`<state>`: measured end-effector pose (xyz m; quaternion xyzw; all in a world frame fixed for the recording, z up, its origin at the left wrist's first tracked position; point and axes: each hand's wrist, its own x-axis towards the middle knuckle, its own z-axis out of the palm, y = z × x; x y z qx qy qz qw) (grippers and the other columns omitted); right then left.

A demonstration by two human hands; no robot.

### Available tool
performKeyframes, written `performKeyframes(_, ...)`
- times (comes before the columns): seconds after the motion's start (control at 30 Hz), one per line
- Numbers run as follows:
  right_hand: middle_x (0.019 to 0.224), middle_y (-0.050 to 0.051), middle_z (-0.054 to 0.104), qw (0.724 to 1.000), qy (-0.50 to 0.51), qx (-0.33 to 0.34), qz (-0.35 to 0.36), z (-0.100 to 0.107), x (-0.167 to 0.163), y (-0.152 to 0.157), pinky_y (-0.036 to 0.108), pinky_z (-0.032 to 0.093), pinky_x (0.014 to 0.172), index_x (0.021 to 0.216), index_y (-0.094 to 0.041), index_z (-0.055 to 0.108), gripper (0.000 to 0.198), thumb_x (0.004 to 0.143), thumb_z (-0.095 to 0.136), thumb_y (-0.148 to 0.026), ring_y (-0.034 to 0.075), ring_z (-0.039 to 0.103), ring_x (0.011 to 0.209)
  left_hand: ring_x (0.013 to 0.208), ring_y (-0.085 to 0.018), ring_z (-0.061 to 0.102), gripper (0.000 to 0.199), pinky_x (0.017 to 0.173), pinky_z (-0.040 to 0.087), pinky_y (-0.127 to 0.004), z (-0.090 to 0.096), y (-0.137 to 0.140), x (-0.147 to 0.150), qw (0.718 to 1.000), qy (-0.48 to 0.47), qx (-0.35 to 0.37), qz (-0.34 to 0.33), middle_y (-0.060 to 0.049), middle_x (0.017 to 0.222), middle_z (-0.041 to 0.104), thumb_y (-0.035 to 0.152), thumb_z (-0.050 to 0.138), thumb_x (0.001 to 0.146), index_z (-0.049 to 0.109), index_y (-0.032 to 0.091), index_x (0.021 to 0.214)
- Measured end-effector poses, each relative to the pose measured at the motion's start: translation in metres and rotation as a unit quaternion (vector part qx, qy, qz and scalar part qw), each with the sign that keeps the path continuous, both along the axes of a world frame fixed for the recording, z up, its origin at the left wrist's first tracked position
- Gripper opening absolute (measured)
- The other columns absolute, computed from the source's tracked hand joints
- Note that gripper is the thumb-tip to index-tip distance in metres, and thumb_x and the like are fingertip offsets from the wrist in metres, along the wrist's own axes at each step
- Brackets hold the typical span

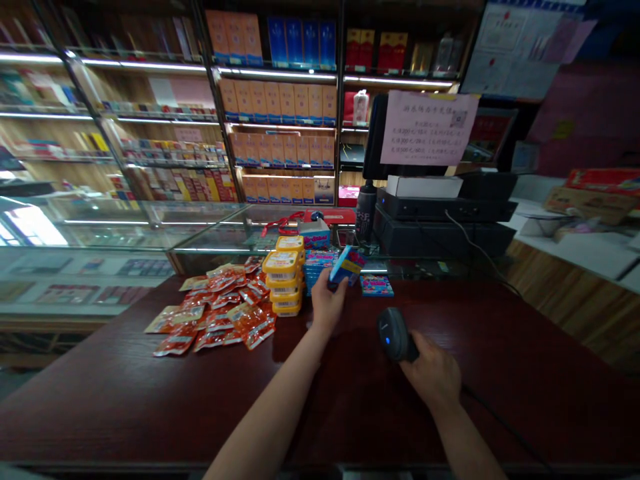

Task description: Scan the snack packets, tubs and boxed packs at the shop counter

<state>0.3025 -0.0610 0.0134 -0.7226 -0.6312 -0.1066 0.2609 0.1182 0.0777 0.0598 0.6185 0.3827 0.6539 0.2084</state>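
Observation:
My left hand point(329, 300) is closed on a small blue snack box point(349, 265), held tilted above the counter. In my right hand point(436, 370) is a black barcode scanner point(393, 333) with a small blue light on its head. Behind my left hand stands a stack of similar blue boxes point(316, 268). One flat blue packet point(377, 286) lies apart on the counter, right of the held box. Left of my left hand rises a stack of yellow-lidded tubs point(284, 283). Farther left, many orange snack packets point(225, 307) are spread in a loose pile.
The dark wooden counter point(165, 413) meets a glass display case point(220, 230). A black bottle point(367, 210) stands near a monitor with a pink paper sign point(429, 127). The scanner's cable point(505, 427) trails right. Shelves of boxed goods point(280, 100) fill the back wall.

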Motion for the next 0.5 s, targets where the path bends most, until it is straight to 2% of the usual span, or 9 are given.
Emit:
performKeyframes(0.07,0.091,0.005,0.071,1.000,0.008,-0.011,-0.004,0.002,-0.001,0.000,0.028,0.039,0.065,0.101,-0.020,0.061,0.023,0.081,0.053,-0.027,0.021,0.066,0.079,0.083,-0.018,0.060,0.018,0.076,0.046,-0.029,0.026,0.008,-0.005,0.990,0.105,0.033,0.084,-0.003,0.089,0.065,0.025,0.060,0.079,0.061,0.019,0.095)
performKeyframes(0.1,0.091,0.005,0.071,1.000,0.010,-0.015,-0.004,0.003,-0.002,0.000,0.028,0.039,0.066,0.101,-0.020,0.061,0.023,0.080,0.054,-0.026,0.021,0.066,0.079,0.088,-0.019,0.059,0.016,0.078,0.045,-0.029,0.038,0.012,-0.009,0.977,0.175,0.046,0.117,-0.004,0.093,0.065,0.022,0.057,0.080,0.062,0.020,0.095)
performKeyframes(0.2,0.090,0.004,0.070,1.000,0.016,-0.026,-0.006,0.006,-0.003,-0.001,0.029,0.039,0.066,0.100,-0.020,0.061,0.022,0.078,0.056,-0.025,0.021,0.065,0.080,0.094,-0.022,0.056,0.021,0.080,0.043,-0.033,0.061,0.028,-0.018,0.909,0.363,0.060,0.196,-0.006,0.098,0.065,0.017,0.051,0.083,0.064,0.022,0.098)
performKeyframes(0.3,0.089,0.003,0.070,0.999,0.026,-0.033,-0.002,0.006,-0.002,-0.001,0.028,0.039,0.065,0.098,-0.021,0.060,0.021,0.078,0.057,-0.025,0.021,0.065,0.080,0.096,-0.026,0.054,0.024,0.077,0.043,-0.036,0.064,0.038,-0.023,0.837,0.502,0.051,0.213,-0.009,0.097,0.064,0.016,0.043,0.086,0.065,0.020,0.096)
performKeyframes(0.37,0.089,0.003,0.070,0.999,0.032,-0.034,0.005,0.006,-0.002,-0.001,0.028,0.039,0.066,0.097,-0.021,0.060,0.020,0.078,0.056,-0.024,0.021,0.065,0.081,0.096,-0.027,0.053,0.027,0.076,0.043,-0.037,0.059,0.039,-0.023,0.805,0.555,0.037,0.209,-0.011,0.097,0.064,0.016,0.040,0.087,0.066,0.018,0.092)
performKeyframes(0.43,0.089,0.003,0.070,0.999,0.033,-0.034,0.008,0.006,-0.001,-0.001,0.028,0.039,0.067,0.097,-0.021,0.060,0.021,0.077,0.056,-0.021,0.020,0.065,0.082,0.097,-0.028,0.052,0.028,0.079,0.043,-0.040,0.052,0.035,-0.021,0.791,0.574,0.023,0.208,-0.013,0.098,0.064,0.016,0.039,0.087,0.067,0.017,0.091)
performKeyframes(0.5,0.089,0.002,0.070,0.999,0.034,-0.035,0.007,0.005,-0.001,-0.001,0.028,0.039,0.067,0.098,-0.022,0.060,0.023,0.076,0.056,-0.020,0.020,0.065,0.081,0.101,-0.029,0.052,0.027,0.089,0.040,-0.044,0.044,0.030,-0.019,0.791,0.571,0.011,0.218,-0.014,0.099,0.064,0.015,0.041,0.085,0.067,0.016,0.093)
